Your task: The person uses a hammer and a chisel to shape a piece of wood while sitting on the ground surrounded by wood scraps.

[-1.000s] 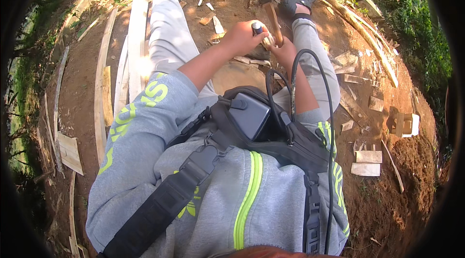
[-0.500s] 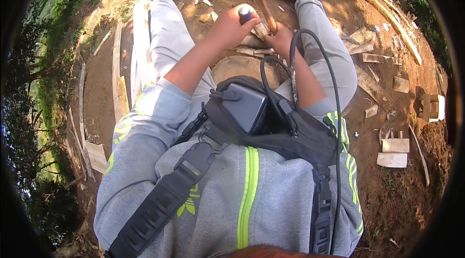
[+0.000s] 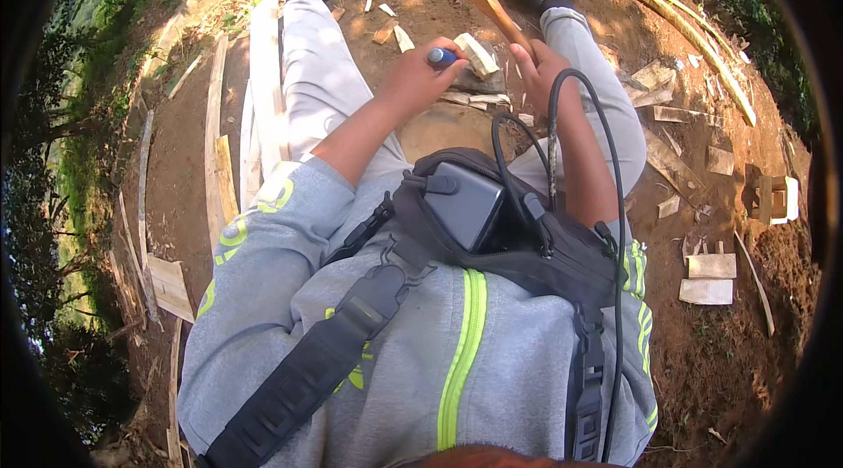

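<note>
My left hand [image 3: 416, 82] is closed round a blue-handled tool [image 3: 442, 57], its rounded end pointing up; the working end is hidden. Just right of that hand, a pale, rough-cut wood piece [image 3: 477, 56] sits tilted on a darker block or stone. My right hand [image 3: 543, 75] grips the lower end of a hammer [image 3: 493, 11] by its wooden handle. The dark metal head points away from me, raised over the dirt. A gap separates my right hand from the wood piece. Between my legs is a round wooden stump [image 3: 446, 130], partly covered by my waist bag.
Wood chips [image 3: 402, 38] and offcuts [image 3: 711, 266] lie scattered over the brown dirt. Long planks [image 3: 266, 73] run beside my left leg. A small wooden stool-like block [image 3: 774, 199] stands at the right. A black cable [image 3: 606, 99] loops up from my waist bag [image 3: 461, 196] past my right forearm.
My hands have drawn apart: the right, with the hammer, moved rightward away from the wood piece. The blue-handled tool has tilted, and the wood piece now shows more fully.
</note>
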Demonstrator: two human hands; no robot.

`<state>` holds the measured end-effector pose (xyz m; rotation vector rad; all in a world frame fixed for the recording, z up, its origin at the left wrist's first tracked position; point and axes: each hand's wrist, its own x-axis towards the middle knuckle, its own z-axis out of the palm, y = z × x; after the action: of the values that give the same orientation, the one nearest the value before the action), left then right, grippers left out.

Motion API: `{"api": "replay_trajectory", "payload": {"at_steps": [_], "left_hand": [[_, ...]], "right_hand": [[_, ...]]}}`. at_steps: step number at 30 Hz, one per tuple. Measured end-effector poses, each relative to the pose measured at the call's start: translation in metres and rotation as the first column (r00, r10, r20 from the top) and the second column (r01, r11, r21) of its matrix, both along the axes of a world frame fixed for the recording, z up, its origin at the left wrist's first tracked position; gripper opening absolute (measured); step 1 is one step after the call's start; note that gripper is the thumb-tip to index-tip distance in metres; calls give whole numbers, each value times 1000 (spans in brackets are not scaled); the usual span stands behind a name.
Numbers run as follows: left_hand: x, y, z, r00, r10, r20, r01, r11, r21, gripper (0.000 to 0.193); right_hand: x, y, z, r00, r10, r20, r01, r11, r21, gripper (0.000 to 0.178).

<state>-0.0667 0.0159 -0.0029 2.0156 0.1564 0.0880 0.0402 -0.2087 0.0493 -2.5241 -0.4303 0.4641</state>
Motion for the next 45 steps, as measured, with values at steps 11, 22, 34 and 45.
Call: {"api": "replay_trajectory", "payload": {"at_steps": [11, 22, 34, 45], "left_hand": [[8, 6, -4, 996, -62, 67, 51, 988, 146, 26], [17, 8, 0, 996, -88, -11, 88, 996, 28, 31], [31, 7, -8, 996, -79, 32, 74, 987, 145, 32], [64, 2, -9, 994, -89, -61, 90, 996, 12, 42]], "right_hand": [[-56, -42, 129, 917, 370, 147, -271, 852, -448, 24], [-58, -29, 135, 906, 361, 220, -278, 900, -336, 26], [-62, -39, 135, 921, 336, 198, -233, 881, -411, 20], [-57, -58, 124, 890, 266, 371, -213, 961, -179, 37]]}}
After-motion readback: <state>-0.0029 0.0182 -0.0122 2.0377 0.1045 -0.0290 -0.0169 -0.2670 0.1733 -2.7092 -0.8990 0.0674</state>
